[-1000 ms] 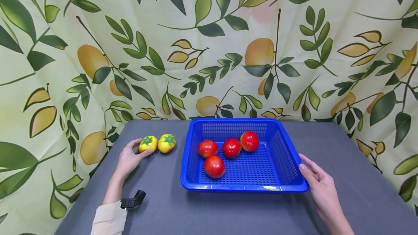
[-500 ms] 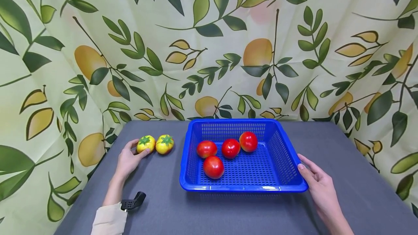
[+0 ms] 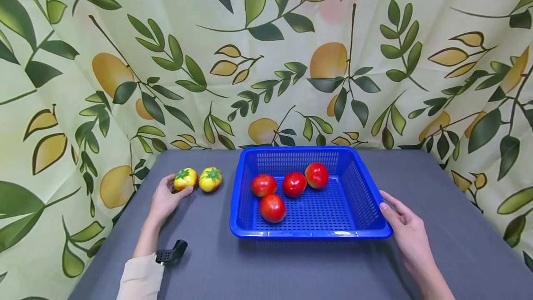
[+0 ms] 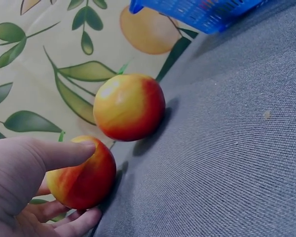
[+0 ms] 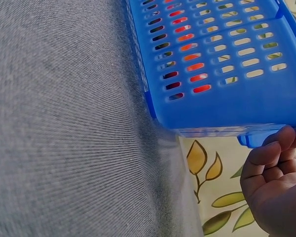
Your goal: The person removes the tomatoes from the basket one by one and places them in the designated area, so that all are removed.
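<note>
At the left of the head view my left hand (image 3: 164,199) holds a yellow-and-red tomato (image 3: 185,177) with a green leafy top. In the left wrist view the thumb lies over this tomato (image 4: 91,175) and several fingers curl beneath it. A second yellow tomato (image 3: 210,178) sits just to its right on the table. A blue plastic basket (image 3: 312,234) stands in the middle with several red tomatoes (image 3: 272,207) inside. My right hand (image 3: 410,235) grips the basket's right rim near the front corner, its thumb on top and fingers curled outside and below.
A grey cloth covers the table (image 3: 208,263). Behind it hangs a leaf-and-fruit patterned curtain (image 3: 266,59), which also runs down both sides. A black strap mount (image 3: 171,252) sticks out from the left wrist.
The whole head view has shifted slightly. Both hands, the tomatoes and the basket keep practically the same places relative to one another.
</note>
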A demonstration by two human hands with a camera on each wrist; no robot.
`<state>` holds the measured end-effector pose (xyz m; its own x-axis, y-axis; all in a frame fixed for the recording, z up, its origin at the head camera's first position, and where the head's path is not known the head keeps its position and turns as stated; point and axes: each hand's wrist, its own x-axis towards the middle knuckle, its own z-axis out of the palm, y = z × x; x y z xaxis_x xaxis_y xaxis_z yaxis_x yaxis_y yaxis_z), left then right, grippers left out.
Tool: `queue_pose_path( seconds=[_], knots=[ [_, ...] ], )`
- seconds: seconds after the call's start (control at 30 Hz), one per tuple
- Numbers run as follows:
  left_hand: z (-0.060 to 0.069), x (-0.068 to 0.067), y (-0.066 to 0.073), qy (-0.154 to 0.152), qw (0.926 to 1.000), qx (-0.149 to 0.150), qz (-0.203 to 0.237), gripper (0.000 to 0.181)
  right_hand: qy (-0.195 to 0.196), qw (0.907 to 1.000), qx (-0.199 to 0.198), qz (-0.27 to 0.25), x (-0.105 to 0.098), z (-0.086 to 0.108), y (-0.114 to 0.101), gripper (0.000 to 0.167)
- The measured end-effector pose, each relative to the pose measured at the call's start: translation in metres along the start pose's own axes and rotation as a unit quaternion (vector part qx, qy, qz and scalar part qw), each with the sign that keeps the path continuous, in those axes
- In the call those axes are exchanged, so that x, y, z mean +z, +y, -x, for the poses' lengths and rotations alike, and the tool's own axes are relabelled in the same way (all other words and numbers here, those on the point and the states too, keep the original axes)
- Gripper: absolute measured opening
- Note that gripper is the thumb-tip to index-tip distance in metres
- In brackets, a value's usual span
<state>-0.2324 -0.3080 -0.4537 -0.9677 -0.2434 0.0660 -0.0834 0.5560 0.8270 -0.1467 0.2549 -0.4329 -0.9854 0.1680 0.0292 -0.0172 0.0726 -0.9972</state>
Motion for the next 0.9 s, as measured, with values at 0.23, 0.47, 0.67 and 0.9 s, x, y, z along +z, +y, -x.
queue_pose_path(
  seconds=[0.23, 0.47, 0.67, 0.9],
  knots=[
    [0.0002, -0.0017, -0.0019, -0.002, 1.0, -0.003, -0.008, 0.081, -0.003, 0.9999, 0.0, -0.015, 0.0008, 0.0005, 0.0013, 0.064],
    [-0.0004, -0.0016, -0.0049, -0.002, 1.0, -0.004, 0.003, 0.083, 0.001, 1.0, -0.003, -0.007, 0.0008, 0.0007, 0.0008, 0.065],
    [-0.0018, -0.0023, -0.0049, -0.005, 1.0, -0.005, 0.004, 0.084, 0.005, 1.0, 0.001, 0.0, 0.0014, 0.001, 0.0004, 0.065],
    [-0.0026, -0.0041, -0.0014, -0.011, 0.9999, -0.005, 0.0, 0.087, 0.011, 0.9999, 0.002, 0.009, 0.0016, -0.0004, -0.0004, 0.066]
  ],
)
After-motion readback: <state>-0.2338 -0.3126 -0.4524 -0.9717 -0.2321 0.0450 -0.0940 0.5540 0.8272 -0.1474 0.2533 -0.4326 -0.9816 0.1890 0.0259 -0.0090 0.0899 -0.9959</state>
